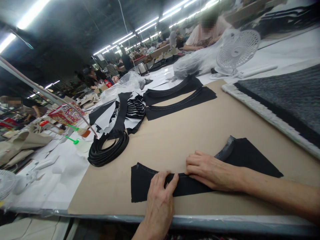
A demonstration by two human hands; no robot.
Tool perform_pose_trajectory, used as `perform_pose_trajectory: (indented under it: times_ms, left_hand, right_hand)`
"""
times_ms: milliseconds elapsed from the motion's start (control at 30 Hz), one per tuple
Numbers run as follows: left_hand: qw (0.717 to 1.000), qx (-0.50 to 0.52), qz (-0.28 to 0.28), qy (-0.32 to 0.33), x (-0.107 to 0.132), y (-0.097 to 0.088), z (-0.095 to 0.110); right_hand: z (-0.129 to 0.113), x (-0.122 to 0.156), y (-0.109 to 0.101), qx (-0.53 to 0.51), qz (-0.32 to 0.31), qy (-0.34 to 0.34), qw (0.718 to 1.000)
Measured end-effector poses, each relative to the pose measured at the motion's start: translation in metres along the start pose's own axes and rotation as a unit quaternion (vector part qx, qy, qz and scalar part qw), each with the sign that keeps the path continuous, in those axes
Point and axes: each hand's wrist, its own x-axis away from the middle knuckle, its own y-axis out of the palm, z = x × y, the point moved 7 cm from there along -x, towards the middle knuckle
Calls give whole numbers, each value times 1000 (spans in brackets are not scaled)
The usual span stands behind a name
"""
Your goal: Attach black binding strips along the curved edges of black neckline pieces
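A black curved fabric piece (195, 185) lies along the near part of the tan board, its inner curve facing away from me. My left hand (160, 196) is bent over its left half, with fingertips and thumb gripping the inner edge. Just to the right, my right hand (210, 171) has its fingers closed on the same edge and covers part of it. Near the right end, a greyish strip along the curve (226, 148) stands up from the black cloth. What lies under the fingertips is hidden.
Farther back on the tan board (175, 140) lie two similar black curved pieces (182, 103). A fanned stack of black strips (108, 150) sits left, near green-tipped bottles (81, 145). A white fan (237, 50) stands behind; a dark textured sheet (287, 96) lies right. People work beyond.
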Motion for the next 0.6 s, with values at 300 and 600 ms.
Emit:
perform_pose_trajectory:
  times_ms: [300,600]
  left_hand:
    - [995,30,-98,8,-5,11,1]
    - [998,-29,-40,48,8,8,14]
  right_hand:
    - [-5,2,3,40,21,-41,998]
    - [-11,8,2,47,25,-36,998]
